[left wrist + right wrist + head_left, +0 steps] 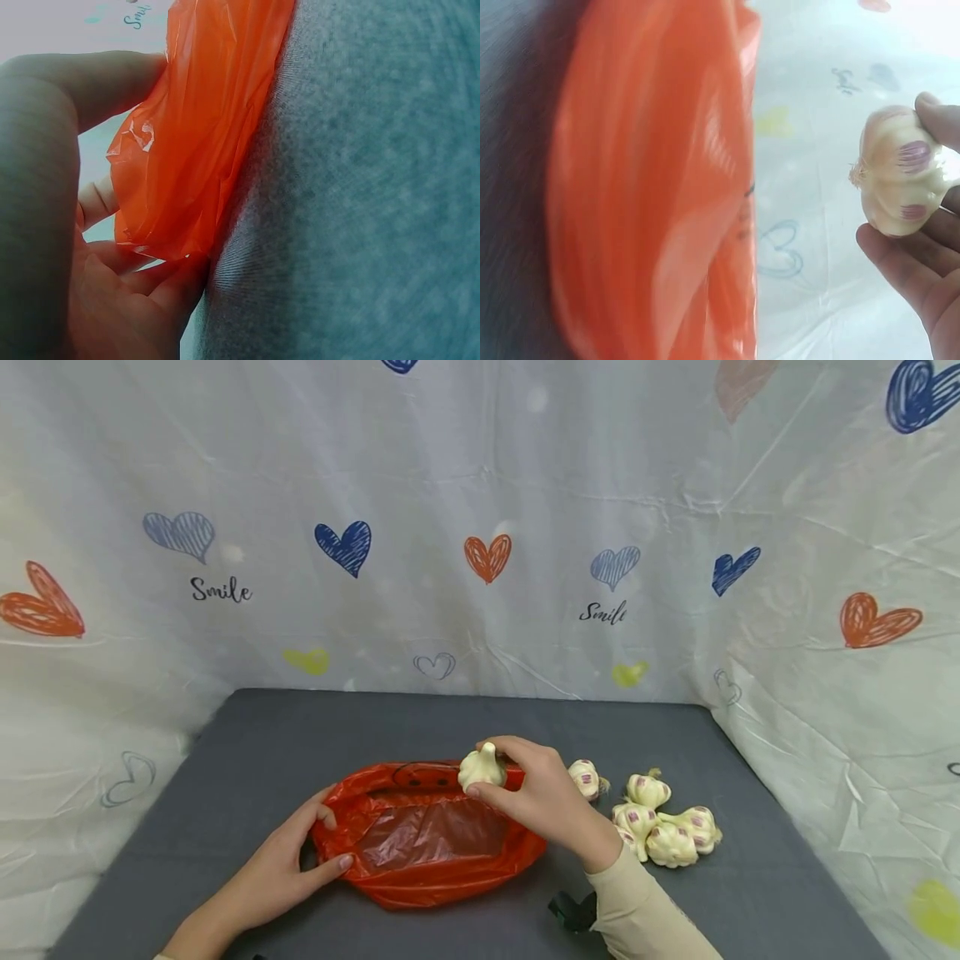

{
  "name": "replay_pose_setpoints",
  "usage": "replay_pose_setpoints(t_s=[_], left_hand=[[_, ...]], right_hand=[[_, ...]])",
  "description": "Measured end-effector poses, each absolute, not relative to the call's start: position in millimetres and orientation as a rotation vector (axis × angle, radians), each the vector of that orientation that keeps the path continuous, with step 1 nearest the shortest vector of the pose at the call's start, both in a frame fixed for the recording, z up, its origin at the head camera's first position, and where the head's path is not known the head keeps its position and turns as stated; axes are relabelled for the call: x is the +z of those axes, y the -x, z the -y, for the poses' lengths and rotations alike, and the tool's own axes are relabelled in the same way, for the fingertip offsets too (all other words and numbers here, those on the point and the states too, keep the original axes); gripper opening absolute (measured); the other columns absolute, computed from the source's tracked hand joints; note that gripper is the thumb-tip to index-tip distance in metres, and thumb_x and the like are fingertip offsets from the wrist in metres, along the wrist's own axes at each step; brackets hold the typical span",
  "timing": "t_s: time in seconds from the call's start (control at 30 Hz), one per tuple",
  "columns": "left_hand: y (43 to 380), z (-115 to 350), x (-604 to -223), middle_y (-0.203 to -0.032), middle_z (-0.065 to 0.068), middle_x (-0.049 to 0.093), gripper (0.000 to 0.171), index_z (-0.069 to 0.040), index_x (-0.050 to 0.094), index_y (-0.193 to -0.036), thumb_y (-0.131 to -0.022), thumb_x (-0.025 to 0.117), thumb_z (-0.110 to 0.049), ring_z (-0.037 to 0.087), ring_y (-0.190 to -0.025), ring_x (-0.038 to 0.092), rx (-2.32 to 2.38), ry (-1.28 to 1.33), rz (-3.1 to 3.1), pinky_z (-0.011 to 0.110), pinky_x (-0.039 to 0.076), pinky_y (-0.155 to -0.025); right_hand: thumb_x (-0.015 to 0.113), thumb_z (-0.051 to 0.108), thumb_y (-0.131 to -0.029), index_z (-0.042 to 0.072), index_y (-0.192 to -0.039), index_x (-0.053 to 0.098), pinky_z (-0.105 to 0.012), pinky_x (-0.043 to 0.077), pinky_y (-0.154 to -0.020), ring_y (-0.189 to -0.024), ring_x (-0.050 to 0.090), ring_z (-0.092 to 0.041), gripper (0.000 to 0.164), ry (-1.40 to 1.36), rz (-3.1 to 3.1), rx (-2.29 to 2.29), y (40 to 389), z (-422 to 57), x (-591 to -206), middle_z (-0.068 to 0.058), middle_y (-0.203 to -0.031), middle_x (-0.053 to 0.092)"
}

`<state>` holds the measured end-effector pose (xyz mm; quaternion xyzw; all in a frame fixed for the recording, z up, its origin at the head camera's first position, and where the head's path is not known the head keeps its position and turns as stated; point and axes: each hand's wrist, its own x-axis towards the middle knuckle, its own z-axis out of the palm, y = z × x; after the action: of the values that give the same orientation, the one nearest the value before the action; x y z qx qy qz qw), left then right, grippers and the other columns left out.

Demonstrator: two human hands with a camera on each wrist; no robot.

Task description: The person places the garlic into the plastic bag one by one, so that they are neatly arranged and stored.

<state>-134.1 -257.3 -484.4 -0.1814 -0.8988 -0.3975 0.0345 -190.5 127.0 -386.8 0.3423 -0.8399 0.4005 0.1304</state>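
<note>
A red plastic bag (427, 893) lies on the dark table with its mouth spread wide. At its left rim, my left hand (281, 864) holds the plastic between thumb and fingers; the left wrist view shows the bag's crinkled side (202, 142) against that hand. Above the far right part of the opening, my right hand (551, 797) pinches a garlic bulb (482, 767) by thumb and fingertips. Purple patches and a root tuft show on this bulb (901, 172) in the right wrist view.
Right of the bag sits a group of several garlic bulbs (671, 843), with another bulb (584, 777) partly behind my right hand. A small black object (572, 912) is by the right sleeve. A white curtain (480, 627) printed with hearts surrounds the grey tabletop (360, 718).
</note>
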Motion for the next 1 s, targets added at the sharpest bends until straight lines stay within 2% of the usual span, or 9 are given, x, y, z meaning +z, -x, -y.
replay_pose_setpoints(t_s=[0.1,0.2,0.3,0.4,0.57,0.73,1.0], left_hand=[[137,257,-486,-0.171,0.016,0.04,0.035,-0.03,0.056,-0.113,-0.099,0.083,-0.046,0.04,-0.151,0.046,-1.215,0.546,2.768,0.048,0.05,-0.111],[138,256,-485,-0.172,0.019,0.038,0.035,-0.028,0.055,-0.113,-0.099,0.083,-0.044,0.046,-0.152,0.044,-1.225,0.574,2.76,0.066,0.046,-0.11],[139,255,-483,-0.172,0.021,0.037,0.035,-0.025,0.056,-0.115,-0.1,0.083,-0.041,0.049,-0.152,0.042,-1.249,0.599,2.753,0.073,0.043,-0.109],[138,255,-484,-0.173,0.021,0.035,0.036,-0.025,0.057,-0.118,-0.1,0.083,-0.041,0.05,-0.153,0.039,-1.27,0.606,2.751,0.075,0.04,-0.11],[138,254,-485,-0.172,0.02,0.036,0.036,-0.026,0.059,-0.122,-0.1,0.083,-0.04,0.05,-0.153,0.04,-1.271,0.607,2.738,0.075,0.041,-0.11],[136,254,-480,-0.172,0.02,0.036,0.039,-0.023,0.061,-0.126,-0.1,0.083,-0.041,0.05,-0.153,0.04,-1.261,0.595,2.75,0.076,0.04,-0.11],[132,256,-483,-0.174,0.019,0.034,0.048,-0.023,0.062,-0.14,-0.1,0.082,-0.043,0.05,-0.155,0.038,-1.23,0.591,2.781,0.076,0.04,-0.111]], right_hand=[[0.093,0.027,-0.092,0.01,-0.132,0.076,-0.034,0.062,-0.094,-0.112,0.073,-0.012,0.047,-0.982,2.445,1.252,194,-117,-385,0.004,-0.128,0.076],[0.092,0.026,-0.093,0.009,-0.133,0.075,-0.033,0.062,-0.095,-0.111,0.074,-0.01,0.047,-0.974,2.448,1.343,196,-106,-383,0.004,-0.129,0.075],[0.092,0.024,-0.093,0.008,-0.134,0.074,-0.032,0.062,-0.094,-0.109,0.075,-0.009,0.048,-0.973,2.439,1.41,199,-96,-383,0.002,-0.13,0.075],[0.092,0.024,-0.093,0.008,-0.135,0.073,-0.03,0.061,-0.094,-0.11,0.074,-0.007,0.048,-0.971,2.439,1.44,202,-88,-384,0.002,-0.131,0.075],[0.092,0.024,-0.093,0.008,-0.134,0.073,-0.034,0.062,-0.095,-0.11,0.075,-0.007,0.048,-0.988,2.43,1.499,206,-77,-383,0.0,-0.132,0.074],[0.092,0.024,-0.093,0.009,-0.132,0.073,-0.031,0.062,-0.093,-0.107,0.075,-0.009,0.046,-0.998,2.417,1.5,209,-69,-383,-0.001,-0.129,0.075],[0.093,0.024,-0.092,0.009,-0.129,0.074,-0.032,0.062,-0.094,-0.106,0.075,-0.011,0.044,-1.013,2.42,1.492,214,-55,-393,-0.001,-0.127,0.076]])
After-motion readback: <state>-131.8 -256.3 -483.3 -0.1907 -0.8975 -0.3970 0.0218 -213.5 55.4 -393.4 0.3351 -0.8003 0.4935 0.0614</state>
